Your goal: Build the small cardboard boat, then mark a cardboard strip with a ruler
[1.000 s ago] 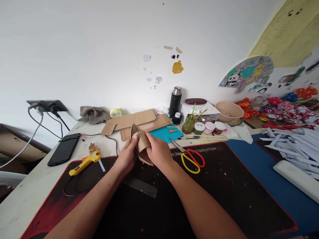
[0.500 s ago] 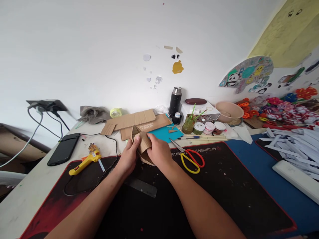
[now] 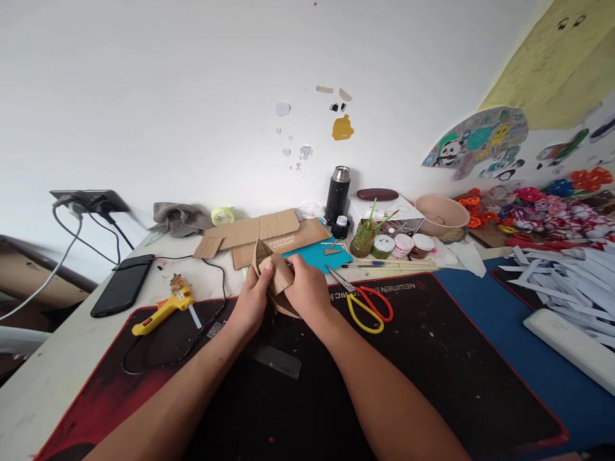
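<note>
Between my hands is a small folded cardboard structure point(image 3: 278, 275) with a pointed end and an open inside. My left hand point(image 3: 252, 296) grips its left side, the thumb pressed on the front panel. On the right side, my right hand point(image 3: 310, 288) holds the panel's edge, with some fingertips hidden behind or inside the cardboard. Below them a clear ruler point(image 3: 276, 360) lies on the black mat point(image 3: 408, 384). Scissors point(image 3: 368, 304) with one red and one yellow handle rest right of my right hand. A yellow glue gun point(image 3: 166, 314) lies to the left.
Behind my hands are flat cardboard sheets point(image 3: 254, 232) and a blue sheet point(image 3: 314, 257). A black flask point(image 3: 337, 195), paint jars point(image 3: 384, 247) and a bowl point(image 3: 442, 214) stand along the wall. A phone point(image 3: 122, 286) lies left; white paper strips point(image 3: 567, 288) pile up right.
My right hand and the cardboard panel have shifted very slightly. Both hands keep their hold on the cardboard structure, and the view has moved a little.
</note>
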Available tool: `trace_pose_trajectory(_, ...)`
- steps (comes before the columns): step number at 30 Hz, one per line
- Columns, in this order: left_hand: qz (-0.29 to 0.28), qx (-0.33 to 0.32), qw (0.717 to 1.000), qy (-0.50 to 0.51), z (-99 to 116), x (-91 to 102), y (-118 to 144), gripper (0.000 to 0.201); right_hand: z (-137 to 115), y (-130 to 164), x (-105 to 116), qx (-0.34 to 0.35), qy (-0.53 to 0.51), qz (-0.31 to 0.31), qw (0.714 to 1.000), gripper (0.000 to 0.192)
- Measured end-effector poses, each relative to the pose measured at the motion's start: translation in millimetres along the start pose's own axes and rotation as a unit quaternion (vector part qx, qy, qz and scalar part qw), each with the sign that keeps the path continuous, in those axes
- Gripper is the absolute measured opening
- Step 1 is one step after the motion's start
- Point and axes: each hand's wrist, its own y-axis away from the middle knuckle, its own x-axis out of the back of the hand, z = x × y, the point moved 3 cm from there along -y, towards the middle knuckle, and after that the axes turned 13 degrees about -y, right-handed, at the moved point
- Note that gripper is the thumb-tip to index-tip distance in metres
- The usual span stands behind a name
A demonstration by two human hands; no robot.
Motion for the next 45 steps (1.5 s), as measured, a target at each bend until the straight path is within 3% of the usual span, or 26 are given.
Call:
trace_pose_trajectory(19,0.021,-0.033,0.999,-0.003,8,-5.3,6,0.058,8,-2,-8,0.048,-0.067,0.059,0.995,0.032)
trace_pose_trajectory(29,-0.002,-0.05,0.998,-0.029,11,-0.2,2,0.059,17,-3,-9,0.054,-0.116,0.044,0.991,0.053)
trace_pose_trajectory(33,-0.028,-0.044,0.999,-0.006,10,-3.9,2,0.059,19,-3,-10,0.048,-0.085,0.045,0.994,0.046)
trace_pose_trajectory(38,-0.022,-0.039,0.999,-0.012,9,-6.4,2,0.065,19,-3,-10,0.051,-0.095,0.056,0.993,0.036)
trace_pose_trajectory(45,-0.121,0.049,0.987,0.088,19,0.1,0,0.069,28,-10,-3,0.032,-0.207,0.07,0.975,0.039)
